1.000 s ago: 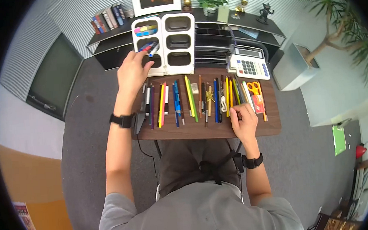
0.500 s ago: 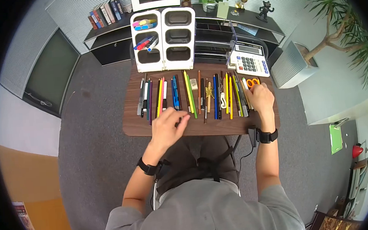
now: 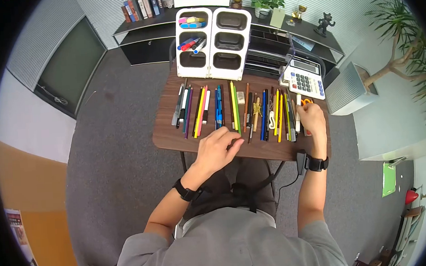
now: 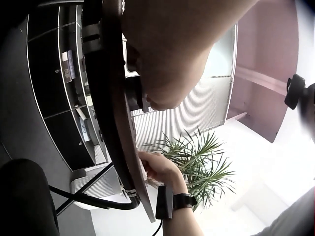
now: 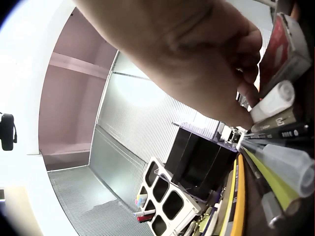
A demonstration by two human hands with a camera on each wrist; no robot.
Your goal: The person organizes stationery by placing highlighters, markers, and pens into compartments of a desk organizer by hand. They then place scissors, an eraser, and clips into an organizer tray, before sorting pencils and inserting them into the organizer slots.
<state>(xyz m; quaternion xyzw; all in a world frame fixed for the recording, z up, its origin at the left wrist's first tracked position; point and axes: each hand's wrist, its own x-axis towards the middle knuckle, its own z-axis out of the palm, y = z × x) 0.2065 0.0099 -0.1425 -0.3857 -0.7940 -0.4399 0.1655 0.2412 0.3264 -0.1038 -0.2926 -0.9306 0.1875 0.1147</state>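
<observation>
In the middle of the frame, we see the left hand point(image 3: 215, 150) loosely curled, holding nothing, at the front edge of the table point(image 3: 169, 134); above, the white tray point(image 3: 210, 50); at right, the right hand point(image 3: 313, 120) pinching a white marker point(image 3: 298, 124) beside orange scissors point(image 3: 307, 101).

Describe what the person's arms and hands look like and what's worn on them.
The left hand and right hand wear no gloves. Short grey sleeves leave the forearms bare. Each wrist has a black strap; the right one carries a dark, boxy device with a thin black cable.
</observation>
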